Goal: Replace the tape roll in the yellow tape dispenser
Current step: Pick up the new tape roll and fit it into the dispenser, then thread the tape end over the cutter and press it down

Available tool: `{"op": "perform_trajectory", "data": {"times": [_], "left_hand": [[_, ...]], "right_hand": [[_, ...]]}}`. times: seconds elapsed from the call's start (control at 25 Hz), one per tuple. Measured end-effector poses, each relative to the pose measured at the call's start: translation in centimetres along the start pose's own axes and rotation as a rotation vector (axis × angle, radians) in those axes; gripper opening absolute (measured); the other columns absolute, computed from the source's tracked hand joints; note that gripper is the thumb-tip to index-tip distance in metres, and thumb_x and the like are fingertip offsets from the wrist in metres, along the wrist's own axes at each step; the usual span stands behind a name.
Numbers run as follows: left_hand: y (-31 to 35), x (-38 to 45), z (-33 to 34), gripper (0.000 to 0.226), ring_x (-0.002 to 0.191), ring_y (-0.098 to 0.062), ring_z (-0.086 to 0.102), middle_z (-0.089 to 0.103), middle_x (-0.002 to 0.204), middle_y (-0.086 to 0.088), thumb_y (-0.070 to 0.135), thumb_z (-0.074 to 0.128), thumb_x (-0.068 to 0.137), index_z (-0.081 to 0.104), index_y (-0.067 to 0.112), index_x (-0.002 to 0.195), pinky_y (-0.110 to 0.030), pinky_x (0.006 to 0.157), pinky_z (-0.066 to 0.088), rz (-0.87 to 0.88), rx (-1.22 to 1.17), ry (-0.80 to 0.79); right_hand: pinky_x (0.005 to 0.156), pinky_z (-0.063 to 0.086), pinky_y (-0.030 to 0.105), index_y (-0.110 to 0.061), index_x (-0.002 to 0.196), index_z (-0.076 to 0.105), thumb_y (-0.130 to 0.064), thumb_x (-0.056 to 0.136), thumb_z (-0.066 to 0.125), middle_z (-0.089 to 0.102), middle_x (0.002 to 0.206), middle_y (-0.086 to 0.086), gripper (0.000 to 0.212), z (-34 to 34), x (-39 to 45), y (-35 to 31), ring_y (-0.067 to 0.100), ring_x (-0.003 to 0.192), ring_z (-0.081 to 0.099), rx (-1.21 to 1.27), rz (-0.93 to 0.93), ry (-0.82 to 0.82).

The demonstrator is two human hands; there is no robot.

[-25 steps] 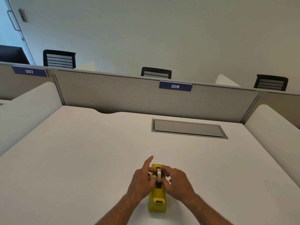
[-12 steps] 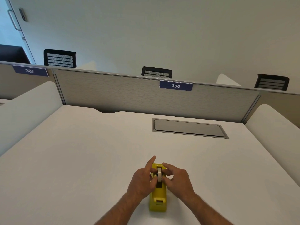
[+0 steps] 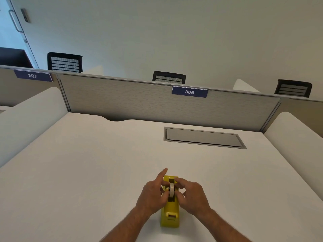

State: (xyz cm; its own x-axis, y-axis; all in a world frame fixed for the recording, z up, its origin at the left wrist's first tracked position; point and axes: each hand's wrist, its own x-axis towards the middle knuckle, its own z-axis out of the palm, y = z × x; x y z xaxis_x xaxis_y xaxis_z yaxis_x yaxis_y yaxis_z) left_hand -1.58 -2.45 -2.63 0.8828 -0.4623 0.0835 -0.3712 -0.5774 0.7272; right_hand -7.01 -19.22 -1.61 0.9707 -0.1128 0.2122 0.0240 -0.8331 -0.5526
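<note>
Tape roll [image 3: 172,190], a narrow pale ring standing on edge, sits in the open well of the yellow dispenser [image 3: 169,215] near the front of a white tabletop [image 3: 87,172], pinched from both sides by a person's bare hands. The left hand [image 3: 151,195] presses thumb and curled fingers against the roll's left face with the index finger pointing up and away; the right hand [image 3: 193,194] closes its fingertips on the roll's right face. Both hands grip the roll, and neither is nearer than the other: the roll lies directly between them, at the fingertips. The dispenser's long axis runs near to far, with the cutter end toward the person and the well at the far end, so the roll's axle lies left to right, across the body. The roll appears partly raised in its cradle, though whether its hub is seated or free cannot be told. Judging from this, the coming move turns on motion straight up or down along the well, square to that axle. The dispenser is a smooth, glossy, blocky plastic body; the roll looks slick and thin-walled. The tabletop is matte and bare, with a grey metal cable hatch [image 3: 204,137] far right and a woven fabric divider [image 3: 157,102] beyond.
</note>
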Motion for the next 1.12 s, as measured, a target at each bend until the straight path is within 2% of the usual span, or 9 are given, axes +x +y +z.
{"op": "perform_trajectory", "data": {"times": [0.12,0.2,0.28,0.32,0.44,0.72,0.84,0.96,1.12], "left_hand": [[-0.7,-0.4,0.2,0.085,0.095,-0.007,0.062,0.061,0.131,0.014,0.039,0.068,0.081,0.014,0.049,0.146,-0.021,0.088,0.056,0.036,-0.005,-0.022],[-1.0,-0.6,0.1,0.084,0.117,-0.008,0.054,0.047,0.146,0.015,0.05,0.068,0.078,0.021,0.044,0.148,-0.024,0.099,0.052,0.028,-0.013,-0.026],[-1.2,-0.6,-0.1,0.09,0.14,-0.009,0.035,0.028,0.159,0.015,0.061,0.066,0.076,0.023,0.037,0.151,-0.03,0.114,0.038,0.024,0.045,-0.066],[-1.2,-0.6,-0.2,0.093,0.145,-0.009,0.028,0.022,0.161,0.016,0.065,0.065,0.074,0.022,0.037,0.152,-0.032,0.117,0.034,0.023,0.087,-0.092],[-1.4,-0.5,-0.2,0.096,0.145,-0.008,0.027,0.023,0.161,0.017,0.072,0.062,0.071,0.023,0.038,0.152,-0.033,0.117,0.034,0.016,0.11,-0.125],[-1.8,-0.4,0.1,0.094,0.143,-0.008,0.029,0.028,0.159,0.016,0.065,0.07,0.071,0.027,0.038,0.15,-0.03,0.116,0.032,-0.009,0.052,-0.142],[-1.6,-0.3,0.3,0.079,0.142,-0.01,0.031,0.032,0.154,0.015,0.055,0.074,0.072,0.039,0.044,0.142,-0.028,0.113,0.032,-0.011,-0.069,-0.149],[-1.2,-0.2,0.5,0.054,0.14,-0.012,0.035,0.037,0.146,0.017,0.049,0.073,0.078,0.05,0.051,0.128,-0.037,0.111,0.04,-0.061,-0.238,-0.12],[-1.2,-0.1,0.6,0.045,0.141,-0.014,0.036,0.036,0.154,0.009,0.047,0.069,0.085,0.055,0.047,0.128,-0.043,0.111,0.043,-0.092,-0.198,-0.09]], "right_hand": [[0.072,0.061,0.032,-0.028,0.118,0.067,-0.025,0.077,0.066,0.075,0.102,-0.009,0.04,-0.1,-0.1,0.1,0.01,0.086,0.069,0.033,-0.015,0.024],[0.072,0.06,0.031,-0.029,0.115,0.068,-0.029,0.078,0.067,0.07,0.103,-0.011,0.036,-0.2,0.0,0.1,0.008,0.088,0.064,0.046,-0.023,0.024],[0.078,0.058,0.028,-0.032,0.12,0.063,-0.038,0.082,0.063,0.06,0.109,-0.014,0.039,-0.3,0.2,0.0,0.005,0.097,0.057,0.019,-0.037,-0.026],[0.081,0.056,0.026,-0.033,0.124,0.059,-0.043,0.084,0.06,0.054,0.114,-0.015,0.042,-0.2,0.2,-0.2,0.004,0.103,0.053,-0.02,-0.046,-0.067],[0.086,0.052,0.025,-0.033,0.128,0.055,-0.05,0.087,0.053,0.046,0.124,-0.011,0.045,-0.2,0.2,-0.6,0.007,0.113,0.047,-0.123,-0.068,-0.153],[0.093,0.05,0.026,-0.028,0.127,0.059,-0.046,0.082,0.061,0.053,0.126,-0.008,0.049,-0.1,-0.1,-0.3,0.01,0.116,0.048,-0.07,-0.083,-0.133],[0.092,0.051,0.026,-0.029,0.127,0.06,-0.044,0.08,0.065,0.056,0.127,-0.009,0.049,-0.2,0.0,0.0,0.01,0.116,0.048,-0.059,-0.11,-0.141],[0.085,0.056,0.029,-0.03,0.122,0.062,-0.047,0.079,0.068,0.064,0.121,-0.011,0.047,-0.1,-0.1,0.4,0.008,0.109,0.052,-0.049,-0.126,-0.116],[0.076,0.057,0.029,-0.031,0.111,0.069,-0.052,0.071,0.065,0.07,0.109,-0.013,0.046,0.1,0.2,0.6,0.008,0.099,0.056,0.02,-0.088,-0.08]]}}
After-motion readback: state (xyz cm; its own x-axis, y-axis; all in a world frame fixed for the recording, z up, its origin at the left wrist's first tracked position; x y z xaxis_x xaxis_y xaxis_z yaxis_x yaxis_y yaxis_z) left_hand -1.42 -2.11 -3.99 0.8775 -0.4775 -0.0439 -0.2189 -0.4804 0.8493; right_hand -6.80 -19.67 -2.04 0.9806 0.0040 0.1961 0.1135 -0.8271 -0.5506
